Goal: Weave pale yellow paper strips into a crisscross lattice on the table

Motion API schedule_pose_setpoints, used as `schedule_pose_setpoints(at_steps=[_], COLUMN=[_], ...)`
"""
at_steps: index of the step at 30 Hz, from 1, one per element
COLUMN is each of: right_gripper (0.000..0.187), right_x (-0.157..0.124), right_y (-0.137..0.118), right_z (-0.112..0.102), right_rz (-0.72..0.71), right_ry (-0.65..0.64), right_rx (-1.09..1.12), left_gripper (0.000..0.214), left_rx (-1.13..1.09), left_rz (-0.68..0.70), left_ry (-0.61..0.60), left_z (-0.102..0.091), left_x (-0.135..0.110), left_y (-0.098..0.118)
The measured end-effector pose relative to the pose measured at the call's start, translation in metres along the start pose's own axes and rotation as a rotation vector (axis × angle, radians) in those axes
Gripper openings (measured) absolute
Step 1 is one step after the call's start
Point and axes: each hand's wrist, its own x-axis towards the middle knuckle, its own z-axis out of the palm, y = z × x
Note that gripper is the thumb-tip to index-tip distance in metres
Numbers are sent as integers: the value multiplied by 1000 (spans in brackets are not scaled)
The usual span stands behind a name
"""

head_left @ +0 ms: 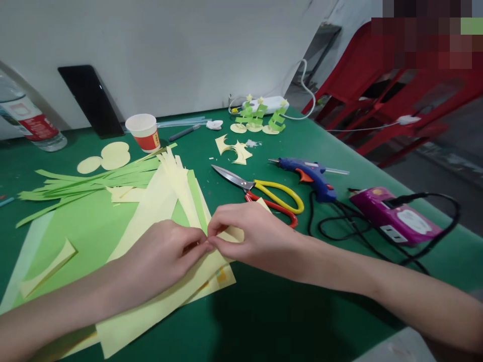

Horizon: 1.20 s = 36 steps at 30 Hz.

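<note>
My left hand (162, 256) and my right hand (256, 236) meet fingertip to fingertip over the front right part of a paper pile. Both are closed in a pinch; whatever lies between the fingertips is too small and covered to make out. Beneath them are pale yellow sheets (151, 319) and a large green sheet (90, 221). Pale yellow strips (175, 186) fan out just beyond the fingers, and green strips (68, 183) lie farther left. Scissors (247, 186) with yellow and red handles rest partly open behind my right hand.
A blue glue gun (313, 176) and purple power strip (396, 216), with black cables, lie right. Behind stand small green paper figures (256, 118), paper scraps (236, 149), a paper cup (145, 138), phone (90, 100) and bottle (33, 120). Yellow circles (115, 156) lie left.
</note>
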Motion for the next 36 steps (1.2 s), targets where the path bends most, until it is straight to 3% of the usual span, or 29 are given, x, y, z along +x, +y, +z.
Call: schedule_pose_setpoints(at_steps=[6,11,15,23,27,28,29,31,36], right_gripper=[10,9,11,16,21,23,25,29,26], right_x=[-3,-10,-21,-32,-34,-34,-33,-30,-13], right_y=[-4,11,27,77,71,63,54,34,7], right_z=[-5,-28,-49,-75,-73,-68,-62,-48,-23], right_rz=[-12,-37,54,252,216,172,42,-128,-148], right_ry=[-5,48,132,285,452,445,391,205,-87], right_rx=[-92,-70,-78,-290,-395,-388,-366,-307,-371], left_gripper=[34,33,32,36,38,37,36,34,28], left_rx=[256,174,120,165,192,178,160,131,134], left_rz=[157,75,47,41,18,29,45,78,109], left_ry=[130,125,142,139,55,41,34,39,91], left_z=[3,-12,-23,-22,-21,-21,-20,-19,-20], left_x=[-11,-16,-16,-16,-14,-14,-13,-12,-11], left_y=[3,7,8,1,-2,-3,-3,-5,-6])
